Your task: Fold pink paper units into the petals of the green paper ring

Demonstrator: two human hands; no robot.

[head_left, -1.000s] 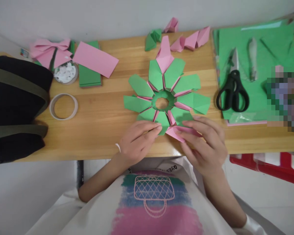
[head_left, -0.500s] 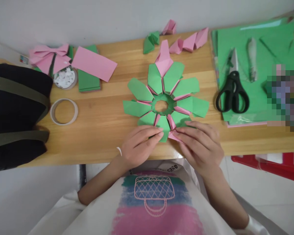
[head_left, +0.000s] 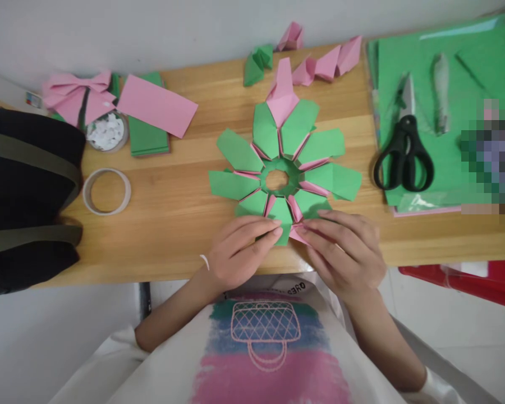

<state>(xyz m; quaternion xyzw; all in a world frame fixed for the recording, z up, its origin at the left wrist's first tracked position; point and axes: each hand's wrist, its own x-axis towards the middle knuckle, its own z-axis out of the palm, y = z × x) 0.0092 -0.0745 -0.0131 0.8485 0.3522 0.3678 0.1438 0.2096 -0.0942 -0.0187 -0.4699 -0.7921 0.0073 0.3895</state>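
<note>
A pale wall is seen behind a wooden table [head_left: 180, 196], whose near edge lies just under both hands.

Black bag [head_left: 25, 191]: set on the table's left end, well to the left of the hands.

Green paper sheets [head_left: 458, 50]: stacked at the table's right end, far right of the hands. Black-handled scissors [head_left: 404, 154] are laid on them, blades pointing away.

Paper wreath [head_left: 278, 163]: a ring of folded green petals with pink edges and an open centre, lying flat on the table just beyond the fingertips. One pink petal stands out at its far side. Its nearest petals are being handled.

Left hand [head_left: 239, 252]: palm down, fingers extended and drawn together, the tips pinched on the nearest green petal [head_left: 283, 216].

Right hand [head_left: 345, 252]: palm down, fingers half curled, the tips pressed on a pink folded piece [head_left: 299, 234] at the wreath's near edge, just right of the left fingertips. How firmly it is gripped cannot be told.

Pink paper strip [head_left: 156, 105] and folded green paper [head_left: 146, 137]: far left and beyond the hands.

Pink paper bow [head_left: 76, 96]: further left, beside a small dish of white bits [head_left: 105, 132].

Tape roll [head_left: 106, 191]: flat on the table, left of the hands.

Loose folded pieces, pink [head_left: 328, 60] and green [head_left: 255, 63]: at the far table edge, beyond the wreath.
</note>
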